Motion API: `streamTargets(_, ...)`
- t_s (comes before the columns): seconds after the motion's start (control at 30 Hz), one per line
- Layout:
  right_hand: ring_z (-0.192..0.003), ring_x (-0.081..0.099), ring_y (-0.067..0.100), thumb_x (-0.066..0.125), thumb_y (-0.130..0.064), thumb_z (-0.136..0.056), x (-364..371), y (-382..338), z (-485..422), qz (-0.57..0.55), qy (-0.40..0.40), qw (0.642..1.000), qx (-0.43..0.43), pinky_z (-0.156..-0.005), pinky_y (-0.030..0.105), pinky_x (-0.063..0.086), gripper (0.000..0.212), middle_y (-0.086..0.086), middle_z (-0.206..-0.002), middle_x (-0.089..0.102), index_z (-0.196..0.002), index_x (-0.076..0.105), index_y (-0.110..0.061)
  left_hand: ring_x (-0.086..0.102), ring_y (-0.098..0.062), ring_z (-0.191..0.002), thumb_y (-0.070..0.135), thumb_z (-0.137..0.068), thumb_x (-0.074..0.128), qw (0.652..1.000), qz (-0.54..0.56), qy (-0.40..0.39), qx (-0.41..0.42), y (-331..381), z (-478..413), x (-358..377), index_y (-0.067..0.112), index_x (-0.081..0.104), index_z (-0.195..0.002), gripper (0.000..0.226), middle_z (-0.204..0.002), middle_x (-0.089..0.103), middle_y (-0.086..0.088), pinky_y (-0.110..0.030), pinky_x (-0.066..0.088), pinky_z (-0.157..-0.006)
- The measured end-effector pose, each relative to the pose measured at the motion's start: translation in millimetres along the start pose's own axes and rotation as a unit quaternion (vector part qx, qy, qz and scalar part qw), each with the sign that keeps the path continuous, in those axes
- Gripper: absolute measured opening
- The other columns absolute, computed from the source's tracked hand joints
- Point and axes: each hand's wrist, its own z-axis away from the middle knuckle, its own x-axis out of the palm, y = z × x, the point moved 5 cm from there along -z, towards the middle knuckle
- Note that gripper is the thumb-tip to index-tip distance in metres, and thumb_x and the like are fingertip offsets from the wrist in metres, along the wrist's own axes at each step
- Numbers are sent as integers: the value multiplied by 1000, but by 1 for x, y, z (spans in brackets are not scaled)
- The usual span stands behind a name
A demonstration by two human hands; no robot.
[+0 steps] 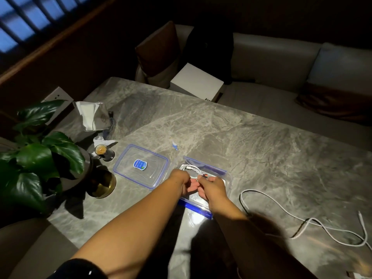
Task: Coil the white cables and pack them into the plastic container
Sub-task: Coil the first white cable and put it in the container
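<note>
One coiled cable (190,168) sits in the container (222,171), with the right hand (212,188) pinching its end. I cannot tell what the left hand (181,182) grasps. A second cable (302,225) lies loose by the table's (251,137) right edge.

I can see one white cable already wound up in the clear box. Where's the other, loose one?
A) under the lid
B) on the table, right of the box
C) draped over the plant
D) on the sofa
B: the loose cable sprawls uncoiled on the table to the right of the container, which holds only the coiled cable.
</note>
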Motion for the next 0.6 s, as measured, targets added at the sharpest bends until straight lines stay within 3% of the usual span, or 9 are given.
streamTargets(0.07,-59,61,19,72,-21,-86,-3,-7,12,-6,-2,1000,2,-47,24,50,46,14,-80,67,-122,51,1,63,-28,-49,-8,-98,33,999,-13,-8,32,4,15,-3,-3,53,-92,22,-71,61,-20,-34,54,-41)
streamTargets(0.17,-58,54,22,69,-26,-89,-7,-18,32,21,-3,1000,-14,-53,29,45,41,13,-68,60,-120,51,-6,59,-29,-55,-2,-97,46,995,-28,-24,90,8,37,-9,-6,59,-98,14,-73,60,-23,-51,58,-61)
streamTargets(0.23,-56,51,22,67,-31,-89,-10,-24,48,52,-8,998,-37,-50,28,42,35,12,-67,57,-113,50,-12,59,-28,-55,5,-97,51,986,-65,-26,151,10,55,-13,-2,61,-97,13,-71,61,-21,-49,58,-69)
streamTargets(0.4,-76,59,19,69,-46,-80,-22,-39,87,201,10,971,-132,-59,27,50,50,9,-96,62,-116,53,-15,70,-34,-91,14,-93,60,915,-247,3,318,12,100,-26,10,65,-89,7,-96,72,-19,-38,55,-81)
streamTargets(0.53,-94,63,23,67,-44,-83,-30,-46,123,300,19,936,-183,-85,40,57,42,5,-107,64,-114,49,-23,67,-24,-102,24,-92,63,854,-345,12,389,4,126,-31,16,66,-115,25,-110,71,-5,-35,52,-92)
streamTargets(0.6,-99,64,24,66,-44,-85,-33,-48,138,360,35,905,-223,-82,36,53,45,5,-113,66,-120,49,-21,67,-22,-101,25,-92,64,835,-371,10,407,-2,137,-34,17,63,-120,29,-112,70,-4,-34,52,-92)
